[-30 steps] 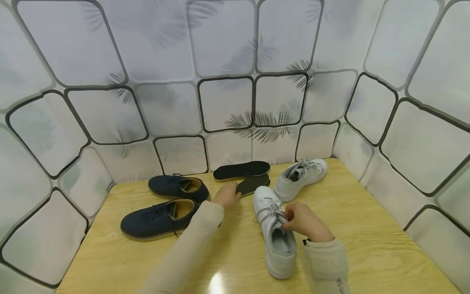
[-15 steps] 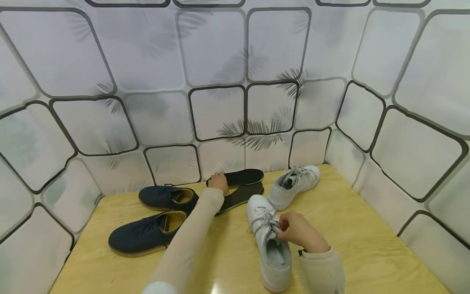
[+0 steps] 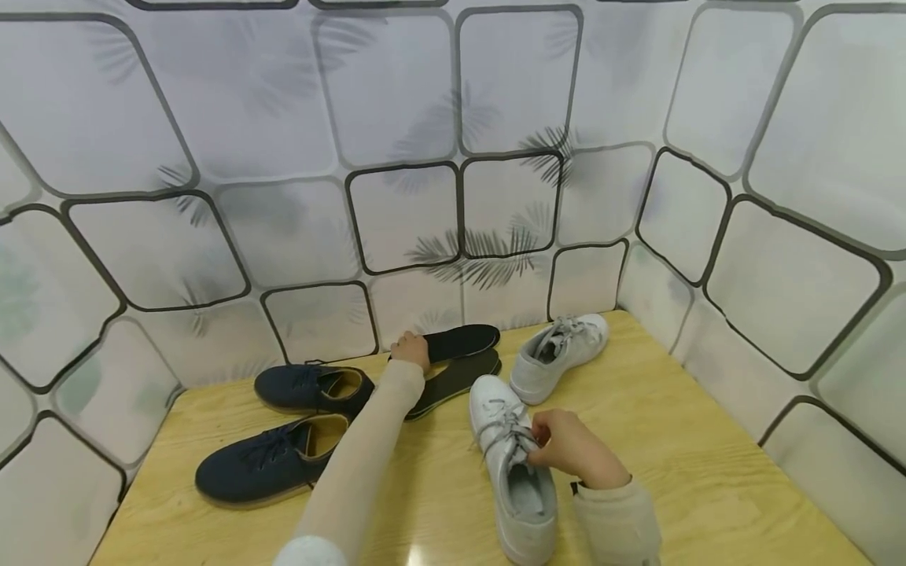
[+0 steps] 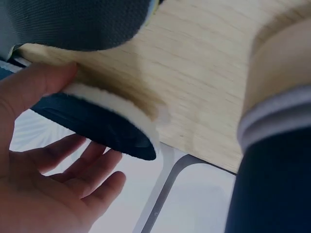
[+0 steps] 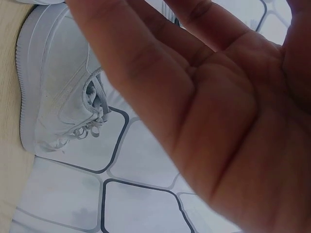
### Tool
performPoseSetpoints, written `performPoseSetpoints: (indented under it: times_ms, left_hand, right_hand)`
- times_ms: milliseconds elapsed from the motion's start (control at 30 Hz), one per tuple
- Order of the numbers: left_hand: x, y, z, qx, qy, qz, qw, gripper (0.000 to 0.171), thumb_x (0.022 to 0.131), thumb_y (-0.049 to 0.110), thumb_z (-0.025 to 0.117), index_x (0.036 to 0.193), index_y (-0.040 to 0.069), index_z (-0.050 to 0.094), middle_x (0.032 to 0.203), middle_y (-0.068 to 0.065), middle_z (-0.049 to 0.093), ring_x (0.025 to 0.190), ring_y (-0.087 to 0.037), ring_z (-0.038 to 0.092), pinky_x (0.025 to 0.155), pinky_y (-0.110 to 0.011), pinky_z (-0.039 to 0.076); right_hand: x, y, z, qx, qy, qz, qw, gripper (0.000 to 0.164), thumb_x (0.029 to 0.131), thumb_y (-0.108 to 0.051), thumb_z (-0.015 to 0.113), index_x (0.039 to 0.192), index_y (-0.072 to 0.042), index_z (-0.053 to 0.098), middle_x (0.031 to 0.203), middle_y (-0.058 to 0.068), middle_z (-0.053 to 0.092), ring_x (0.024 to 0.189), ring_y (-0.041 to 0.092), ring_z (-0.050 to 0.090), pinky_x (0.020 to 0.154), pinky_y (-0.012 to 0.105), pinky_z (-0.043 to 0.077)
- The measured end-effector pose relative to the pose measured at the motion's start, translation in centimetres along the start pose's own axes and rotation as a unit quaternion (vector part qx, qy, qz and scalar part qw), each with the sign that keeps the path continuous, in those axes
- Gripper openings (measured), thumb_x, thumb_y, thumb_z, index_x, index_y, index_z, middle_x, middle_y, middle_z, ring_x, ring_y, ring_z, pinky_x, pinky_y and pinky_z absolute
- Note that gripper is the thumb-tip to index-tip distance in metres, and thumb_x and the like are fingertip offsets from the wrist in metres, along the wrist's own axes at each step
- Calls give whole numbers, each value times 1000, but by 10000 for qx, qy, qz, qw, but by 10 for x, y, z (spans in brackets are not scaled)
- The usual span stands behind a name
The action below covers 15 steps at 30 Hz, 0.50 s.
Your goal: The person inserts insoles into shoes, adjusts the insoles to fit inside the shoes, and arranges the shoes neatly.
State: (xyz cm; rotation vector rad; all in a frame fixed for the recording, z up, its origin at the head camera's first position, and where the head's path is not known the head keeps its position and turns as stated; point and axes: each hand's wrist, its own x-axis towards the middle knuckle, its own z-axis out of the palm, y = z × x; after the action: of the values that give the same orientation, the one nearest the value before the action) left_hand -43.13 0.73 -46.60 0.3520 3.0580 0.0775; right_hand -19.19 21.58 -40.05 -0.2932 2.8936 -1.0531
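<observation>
At the back of the table, my left hand (image 3: 411, 350) grips one end of the upper black insole (image 3: 463, 341). The left wrist view has the thumb on the pale edge of this insole (image 4: 97, 119) and the fingers at its dark face. A second dark insole (image 3: 456, 383) lies just in front of it. My right hand (image 3: 580, 452) pinches the near white sneaker (image 3: 488, 397) at its laces and tongue, beside the shoe's opening. Its palm (image 5: 204, 107) fills much of the right wrist view, with the fingertips out of frame.
Another white sneaker (image 3: 562, 354) stands at the back right. Two navy lace-up shoes, one behind (image 3: 300, 387) and one in front (image 3: 248, 468), sit on the left by my left sleeve (image 3: 368, 456). Patterned panels (image 3: 297, 228) wall in the wooden table (image 3: 679, 440).
My left hand has moved back and left, from the lower insole to the end of the upper one, and grips it. The right hand keeps hold of the sneaker. The head view has shifted.
</observation>
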Motion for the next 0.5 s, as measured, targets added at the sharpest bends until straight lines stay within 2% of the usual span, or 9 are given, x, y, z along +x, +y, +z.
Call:
performPoseSetpoints:
  times_ms: [100, 233, 367, 500]
  left_hand:
    - [-5, -2, -6, -157, -12, -38, 9999, 37, 83, 20, 59, 114, 0, 53, 109, -21, 44, 101, -33, 45, 86, -46, 37]
    - [-9, -5, -11, -464, -134, -83, 9988, 48, 79, 27, 63, 116, -1, 52, 111, -23, 42, 102, -35, 43, 83, -45, 41]
    - [-15, -7, -12, -697, -173, 8, 9974, 59, 74, 35, 68, 118, 0, 50, 113, -23, 42, 103, -35, 43, 80, -44, 43]
    - [-29, -7, -16, -783, -317, 130, 9963, 62, 69, 30, 74, 118, 2, 49, 118, -23, 40, 106, -36, 42, 80, -43, 43]
  right_hand:
    - [0, -3, -1, -26, -27, -4, 10000, 19, 57, 0, 68, 65, -5, 51, 61, 0, 49, 57, 12, 44, 51, 25, 38]
    - [1, -3, -1, -51, -62, 67, 9999, 20, 58, 0, 69, 66, -5, 51, 63, 1, 50, 58, 12, 44, 52, 26, 38]
    - [2, -1, 0, -137, -37, 134, 9998, 20, 58, -1, 69, 66, -6, 51, 63, 0, 50, 59, 12, 44, 53, 26, 38]
    - [2, 0, 2, -180, -18, 213, 9996, 20, 58, -2, 69, 66, -6, 51, 62, -1, 48, 58, 13, 43, 52, 27, 37]
